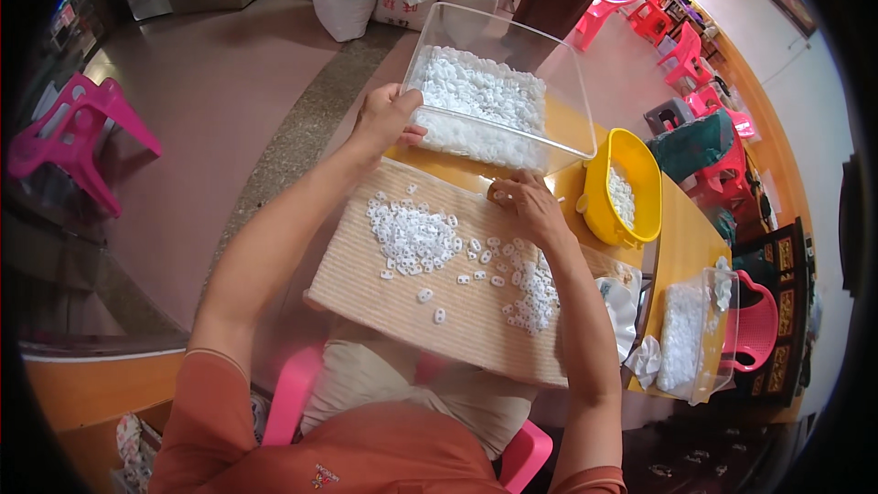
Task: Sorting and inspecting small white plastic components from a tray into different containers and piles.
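Upper centre: left hand point(389, 119) clamped on clear bin point(562, 82). Frame centre: right hand point(529, 203) at ribbed board's point(393, 306) upper edge; fingertip closure unclear. White pieces point(412, 238) heaped mid-frame on board.

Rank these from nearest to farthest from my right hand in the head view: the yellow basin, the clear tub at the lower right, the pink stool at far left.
From your right hand:
1. Yellow basin: just to its right.
2. Clear tub: farther right, lower in the picture.
3. Pink stool: far left, on the floor.
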`<control>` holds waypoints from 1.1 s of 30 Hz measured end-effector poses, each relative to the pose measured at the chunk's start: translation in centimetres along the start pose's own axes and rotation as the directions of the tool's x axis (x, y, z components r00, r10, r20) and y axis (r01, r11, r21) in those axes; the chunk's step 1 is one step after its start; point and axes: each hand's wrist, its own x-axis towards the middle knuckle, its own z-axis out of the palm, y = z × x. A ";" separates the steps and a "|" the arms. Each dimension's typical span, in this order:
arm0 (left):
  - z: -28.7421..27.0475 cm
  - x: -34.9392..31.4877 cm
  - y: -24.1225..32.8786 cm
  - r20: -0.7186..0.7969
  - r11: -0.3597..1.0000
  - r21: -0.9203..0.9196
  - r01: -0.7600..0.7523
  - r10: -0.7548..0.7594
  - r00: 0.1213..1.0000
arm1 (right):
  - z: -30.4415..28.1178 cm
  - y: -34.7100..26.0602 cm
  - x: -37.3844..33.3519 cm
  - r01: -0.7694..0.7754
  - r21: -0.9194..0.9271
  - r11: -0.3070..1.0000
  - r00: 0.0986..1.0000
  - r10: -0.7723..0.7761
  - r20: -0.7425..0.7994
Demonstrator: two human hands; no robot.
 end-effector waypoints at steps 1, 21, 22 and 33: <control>0.0 0.0 0.0 -0.004 1.000 -0.002 -0.005 0.005 1.000 | 0.0 0.3 0.0 -0.001 -0.001 1.000 1.000 0.001 0.000; 0.5 -0.4 0.3 -0.033 1.000 -0.012 -0.026 0.026 0.999 | 0.1 1.7 1.5 0.014 0.114 0.993 0.998 -0.021 0.064; 0.5 -0.4 0.2 -0.033 1.000 -0.013 -0.029 0.028 0.999 | -0.1 1.4 1.7 0.015 0.115 0.993 0.998 -0.023 0.064; 0.5 -0.4 0.1 -0.034 0.999 -0.017 -0.041 0.040 0.999 | -0.4 0.8 0.7 -0.143 0.202 0.969 0.989 0.131 0.072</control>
